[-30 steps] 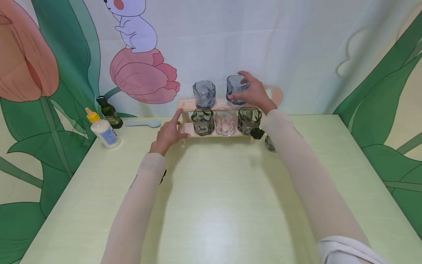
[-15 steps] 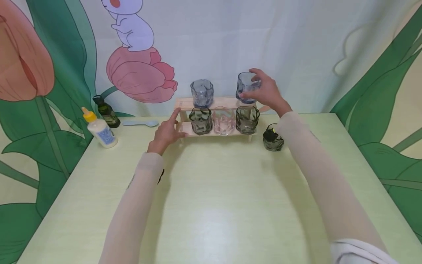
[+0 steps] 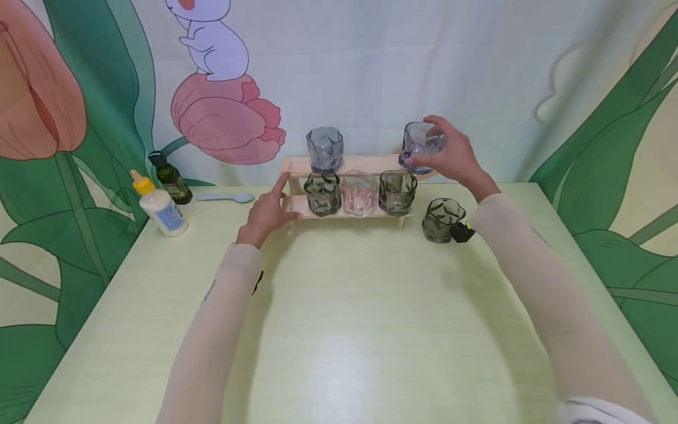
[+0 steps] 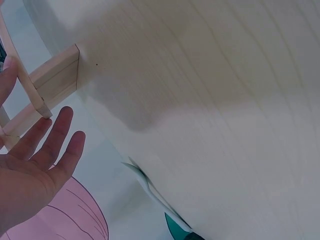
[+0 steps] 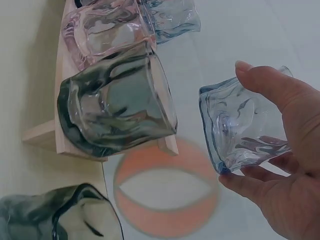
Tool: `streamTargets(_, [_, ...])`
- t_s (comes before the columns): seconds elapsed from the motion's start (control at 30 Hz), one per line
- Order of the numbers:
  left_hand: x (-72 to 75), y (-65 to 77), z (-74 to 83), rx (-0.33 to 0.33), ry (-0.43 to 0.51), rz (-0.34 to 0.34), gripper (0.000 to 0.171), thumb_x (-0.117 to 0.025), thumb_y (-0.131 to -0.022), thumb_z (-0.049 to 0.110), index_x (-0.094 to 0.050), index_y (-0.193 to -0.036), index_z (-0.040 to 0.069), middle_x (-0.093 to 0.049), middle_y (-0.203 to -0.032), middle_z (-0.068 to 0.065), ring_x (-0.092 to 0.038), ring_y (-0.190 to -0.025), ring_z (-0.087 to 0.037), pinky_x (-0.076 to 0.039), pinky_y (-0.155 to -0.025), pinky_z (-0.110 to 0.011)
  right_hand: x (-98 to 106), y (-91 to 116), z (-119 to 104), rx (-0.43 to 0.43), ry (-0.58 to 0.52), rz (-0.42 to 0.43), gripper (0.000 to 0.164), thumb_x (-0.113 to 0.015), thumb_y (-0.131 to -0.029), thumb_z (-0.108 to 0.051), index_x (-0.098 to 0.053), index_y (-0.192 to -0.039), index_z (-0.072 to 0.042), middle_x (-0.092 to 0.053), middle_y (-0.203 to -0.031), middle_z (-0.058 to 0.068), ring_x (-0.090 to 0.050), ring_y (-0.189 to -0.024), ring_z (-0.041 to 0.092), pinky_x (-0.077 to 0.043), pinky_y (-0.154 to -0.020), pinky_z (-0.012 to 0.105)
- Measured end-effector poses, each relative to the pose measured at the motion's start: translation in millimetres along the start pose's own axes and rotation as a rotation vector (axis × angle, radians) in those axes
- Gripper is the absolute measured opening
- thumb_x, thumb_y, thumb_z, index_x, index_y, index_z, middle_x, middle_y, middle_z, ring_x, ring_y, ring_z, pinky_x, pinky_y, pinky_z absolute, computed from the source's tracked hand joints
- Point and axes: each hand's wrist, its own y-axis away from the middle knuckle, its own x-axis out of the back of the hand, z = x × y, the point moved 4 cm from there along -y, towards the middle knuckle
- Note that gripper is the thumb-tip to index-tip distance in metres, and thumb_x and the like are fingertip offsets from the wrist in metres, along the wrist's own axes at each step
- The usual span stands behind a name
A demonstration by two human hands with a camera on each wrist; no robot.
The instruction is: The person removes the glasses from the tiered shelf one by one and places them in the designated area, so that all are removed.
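My right hand (image 3: 457, 158) holds a bluish wavy glass (image 3: 415, 147) by its sides, in the air at the right end of the wooden two-step rack (image 3: 369, 164). In the right wrist view, thumb and fingers span that glass, clear of the rack. My left hand (image 3: 265, 213) touches the rack's left end with fingers extended, as the left wrist view also shows. Another bluish glass (image 3: 325, 150) stands on the upper step. Along the lower step stand a smoky glass (image 3: 323, 194), a pink glass (image 3: 360, 194) and a second smoky glass (image 3: 397, 193).
A third smoky glass (image 3: 438, 222) stands on the table right of the rack, beside my right sleeve. To the left are a white glue bottle (image 3: 165, 213) with a yellow cap, a dark green bottle (image 3: 172, 180) and a pale spoon (image 3: 226, 197). A printed curtain (image 3: 477, 88) hangs behind.
The right hand has carried the bluish glass rightward, from above the upper step to past its right end. The smoky glass on the table has come into fuller view. The left hand stays at the rack.
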Motion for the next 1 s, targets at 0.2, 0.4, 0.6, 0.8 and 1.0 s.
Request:
streamTargets(0.2, [-1.8, -1.3, -1.6, 0.004, -0.004, -0.004, 0.105, -0.079, -0.087, 0.031, -0.005, -0.161, 0.037, -0.054, -0.146, -0.018, -0.057, -0.120, -0.045, -0.046, -0.097, -0.059, 10.0, 16.0, 12.2, -0.029, -0.009, 0.010, 0.091, -0.083, -0.080, -0.037, -0.033, -0.154, -0.021, -0.047, -0.147, 0.017, -0.045, -0.133, 0.040, -0.041, -0.102, 0.059])
streamTargets(0.4, [-0.5, 0.5, -0.4, -0.002, 0.010, -0.004, 0.105, -0.080, -0.086, 0.031, -0.006, -0.161, 0.036, -0.054, -0.146, -0.018, -0.059, -0.116, -0.046, -0.047, -0.095, -0.059, 18.5, 30.6, 23.6, -0.067, -0.017, 0.028, 0.092, -0.084, -0.080, -0.038, -0.032, -0.154, -0.022, -0.045, -0.149, 0.017, -0.044, -0.134, 0.041, -0.038, -0.105, 0.062])
streamTargets(0.6, [0.3, 0.5, 0.1, -0.003, 0.000, -0.008, 0.105, -0.079, -0.087, 0.032, -0.004, -0.161, 0.036, -0.053, -0.147, -0.018, -0.059, -0.116, -0.046, -0.047, -0.095, -0.059, 25.9, 43.9, 35.7, -0.097, -0.002, 0.046, 0.092, -0.083, -0.080, -0.041, -0.031, -0.154, -0.023, -0.047, -0.146, 0.018, -0.046, -0.129, 0.040, -0.041, -0.100, 0.060])
streamTargets(0.8, [-0.3, 0.3, 0.5, -0.001, 0.001, -0.005, 0.105, -0.079, -0.086, 0.032, -0.006, -0.161, 0.036, -0.053, -0.146, -0.018, -0.058, -0.118, -0.046, -0.046, -0.096, -0.059, 34.1, 55.6, 49.8, -0.138, 0.003, 0.073, 0.096, -0.084, -0.079, -0.042, -0.029, -0.154, -0.020, -0.048, -0.145, 0.019, -0.049, -0.126, 0.039, -0.043, -0.095, 0.057])
streamTargets(1.0, [-0.7, -1.1, 0.0, -0.001, 0.003, -0.006, 0.104, -0.079, -0.087, 0.032, -0.005, -0.161, 0.036, -0.053, -0.146, -0.018, -0.058, -0.118, -0.045, -0.046, -0.096, -0.059, 40.5, 65.7, 61.9, -0.180, -0.013, 0.078, 0.100, -0.084, -0.078, -0.045, -0.026, -0.155, -0.019, -0.047, -0.146, 0.020, -0.050, -0.126, 0.039, -0.045, -0.093, 0.056])
